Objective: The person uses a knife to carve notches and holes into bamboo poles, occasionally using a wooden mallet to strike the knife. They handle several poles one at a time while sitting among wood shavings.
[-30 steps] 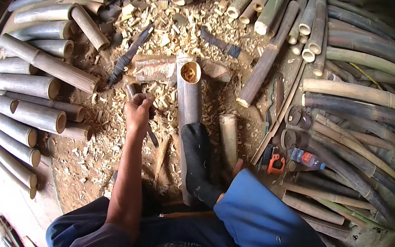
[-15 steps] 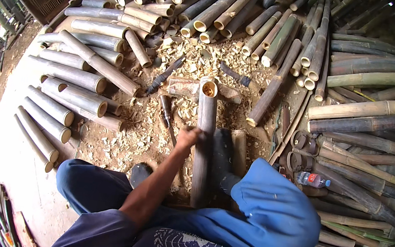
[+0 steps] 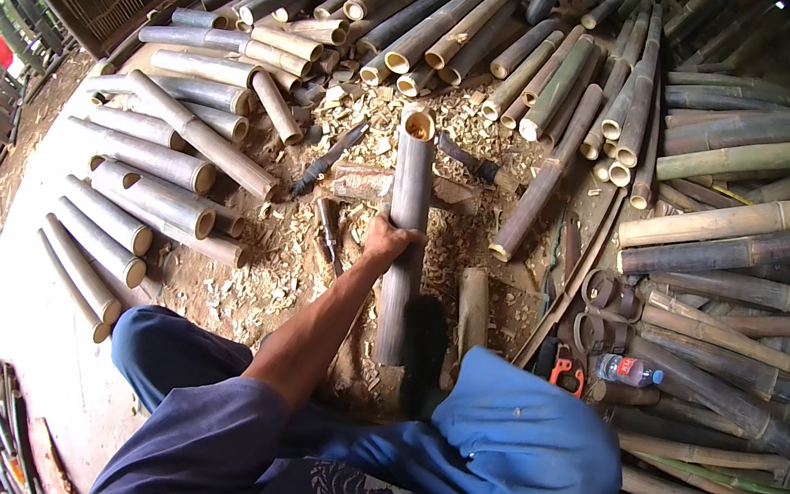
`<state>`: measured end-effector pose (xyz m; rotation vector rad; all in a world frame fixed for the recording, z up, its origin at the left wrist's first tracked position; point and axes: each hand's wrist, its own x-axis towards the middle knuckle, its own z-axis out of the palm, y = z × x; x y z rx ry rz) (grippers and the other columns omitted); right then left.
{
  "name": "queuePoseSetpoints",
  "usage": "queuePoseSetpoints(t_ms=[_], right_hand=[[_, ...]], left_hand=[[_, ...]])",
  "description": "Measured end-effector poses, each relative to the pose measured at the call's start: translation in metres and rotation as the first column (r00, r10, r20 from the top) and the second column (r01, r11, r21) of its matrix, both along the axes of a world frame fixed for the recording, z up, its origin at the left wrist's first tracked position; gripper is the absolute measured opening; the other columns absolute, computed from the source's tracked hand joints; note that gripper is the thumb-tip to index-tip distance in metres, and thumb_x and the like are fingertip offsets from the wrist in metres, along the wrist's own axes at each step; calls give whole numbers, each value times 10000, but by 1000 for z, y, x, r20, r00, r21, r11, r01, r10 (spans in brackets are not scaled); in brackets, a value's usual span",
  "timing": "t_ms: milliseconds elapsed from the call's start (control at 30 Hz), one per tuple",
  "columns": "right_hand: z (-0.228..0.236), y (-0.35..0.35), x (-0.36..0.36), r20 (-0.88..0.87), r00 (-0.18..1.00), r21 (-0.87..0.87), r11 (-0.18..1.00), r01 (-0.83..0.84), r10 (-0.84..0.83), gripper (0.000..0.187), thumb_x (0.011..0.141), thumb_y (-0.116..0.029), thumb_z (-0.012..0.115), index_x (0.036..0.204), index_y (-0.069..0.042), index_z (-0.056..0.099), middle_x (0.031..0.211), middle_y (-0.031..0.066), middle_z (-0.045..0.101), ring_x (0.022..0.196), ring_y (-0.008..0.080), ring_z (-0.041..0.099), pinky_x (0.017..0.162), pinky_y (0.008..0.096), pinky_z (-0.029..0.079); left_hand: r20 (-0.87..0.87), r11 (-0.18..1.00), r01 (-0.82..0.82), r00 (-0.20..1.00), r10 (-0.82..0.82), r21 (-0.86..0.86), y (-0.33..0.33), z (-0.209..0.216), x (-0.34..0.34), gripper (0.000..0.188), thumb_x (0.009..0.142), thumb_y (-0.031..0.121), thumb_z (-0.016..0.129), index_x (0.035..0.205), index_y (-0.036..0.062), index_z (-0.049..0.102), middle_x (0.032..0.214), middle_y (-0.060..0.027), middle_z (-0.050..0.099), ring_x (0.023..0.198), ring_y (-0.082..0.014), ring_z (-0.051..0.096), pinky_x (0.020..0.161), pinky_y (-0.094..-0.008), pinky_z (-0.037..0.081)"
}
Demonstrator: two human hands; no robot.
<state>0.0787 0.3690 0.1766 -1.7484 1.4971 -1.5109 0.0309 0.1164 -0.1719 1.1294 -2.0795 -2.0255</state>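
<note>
My left hand [image 3: 390, 242] is closed around the side of a grey-brown bamboo tube [image 3: 413, 184]. The tube points away from me between my legs and crosses a short wooden block [image 3: 364, 183]. Its far end has an open cut that shows a pale yellow inside. Left of the tube, a tool with a rounded wooden handle [image 3: 329, 223] lies among the shavings. Beyond it is a dark tool with a wrapped grip [image 3: 330, 159], and another dark tool [image 3: 468, 160] lies right of the tube. My right hand is out of the picture.
Pale wood chips [image 3: 247, 292] cover the ground. Cut bamboo lengths [image 3: 155, 158] lie at the left, with more bamboo [image 3: 441, 26] ahead and a stack [image 3: 730, 234] at the right. By my right knee are an orange-handled tool [image 3: 567, 372] and a plastic bottle [image 3: 628, 371].
My left hand and the bamboo tube have shifted away from me, its near end included. My right foot has drawn back toward me. The orange handle has come into sight beside my right knee.
</note>
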Motion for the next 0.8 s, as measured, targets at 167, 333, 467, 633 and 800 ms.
queuePoseSetpoints(t_ms=[167, 333, 467, 633, 800], right_hand=[[-27, -8, -4, 66, 998, 20, 1000, 10, -12, 222, 714, -10, 676, 899, 33, 560, 888, 207, 598, 820, 359, 597, 748, 433, 485], [-84, 2, 11, 60, 906, 304, 872, 383, -419, 290, 774, -88, 666, 1012, 22, 543, 969, 225, 583, 902, 381, 575, 809, 453, 464], [-147, 11, 25, -28, 701, 589, 555, 587, -712, 351, 821, -149, 659, 1103, 13, 529, 1035, 239, 571, 968, 399, 559, 857, 468, 446], [-209, 5, 15, -255, 486, 724, 169, 669, -836, 429, 881, -227, 650, 1217, 1, 511, 1116, 256, 557, 1050, 421, 537, 918, 488, 425], [-264, -17, -33, -387, 426, 579, 145, 803, -818, 510, 940, -304, 640, 1331, -10, 494, 1198, 273, 542, 1132, 444, 516, 978, 508, 403]], left_hand=[[80, 998, -22, 997, 17, 54, 2, -8, -1, 580, 620, 192, 920, 1016, -131, 644, 872, -185, 717, 701, -240, 712, 629, -350, 607], [72, 935, 268, 963, -259, -232, -18, 1, -2, 734, 669, 300, 906, 1201, -105, 605, 1087, -248, 699, 989, -299, 693, 862, -399, 551], [-18, 738, -29, 1000, 24, -675, -94, -6, -14, 502, 754, 135, 752, 1191, -44, 580, 1077, -259, 660, 1048, -379, 638, 917, -465, 513], [314, 598, 273, 949, -36, -754, -181, -26, -24, 421, 813, 191, 724, 1135, -5, 537, 1120, -257, 619, 1071, -408, 606, 934, -465, 499], [488, 662, 360, 873, 11, -657, -191, -14, -26, 454, 779, 161, 734, 1149, 3, 523, 1111, -239, 642, 1087, -378, 620, 908, -488, 511]])
